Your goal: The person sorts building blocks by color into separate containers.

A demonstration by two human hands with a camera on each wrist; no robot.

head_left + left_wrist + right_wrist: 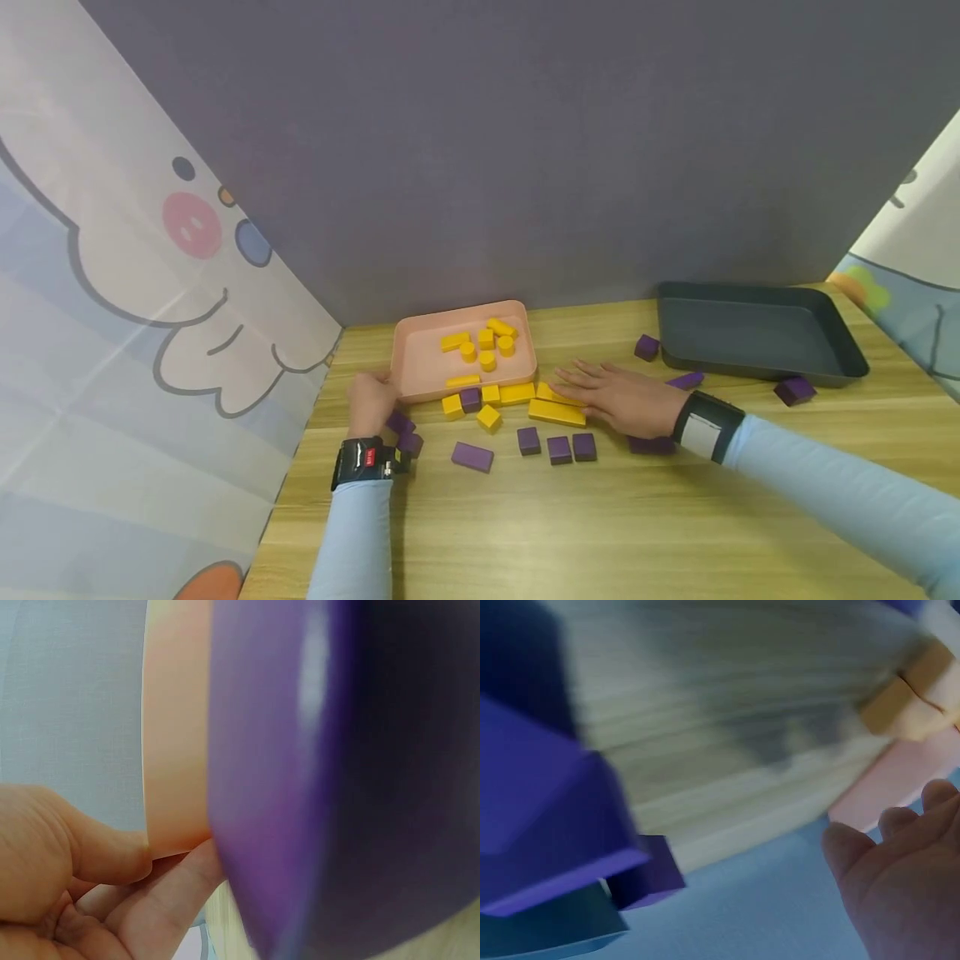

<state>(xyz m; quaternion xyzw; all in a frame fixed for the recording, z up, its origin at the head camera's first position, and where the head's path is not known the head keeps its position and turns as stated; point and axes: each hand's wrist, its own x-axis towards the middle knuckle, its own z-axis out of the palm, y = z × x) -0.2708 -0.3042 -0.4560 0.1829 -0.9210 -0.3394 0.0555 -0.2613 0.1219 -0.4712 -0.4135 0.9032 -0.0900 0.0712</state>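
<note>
At the near left corner of the pink tray (401, 358), my left hand (370, 404) pinches the tray's edge between thumb (112, 855) and fingers. Several yellow blocks lie inside the tray. Close by that hand are purple blocks (409, 444); one purple block (262, 765) fills much of the left wrist view. My right hand (618, 398) is spread flat, palm down, with its fingertips over a yellow bar (546, 392). Just in front of it lies a longer yellow bar (557, 413). Whether the fingers press on the yellow bar is hard to tell.
A dark grey tray (757, 333) stands at the back right, with purple blocks near it, one of them a cube (647, 347). Nearer the front lie a purple rectangular block (472, 457) and purple cubes (559, 450). A grey wall (510, 167) rises behind the table.
</note>
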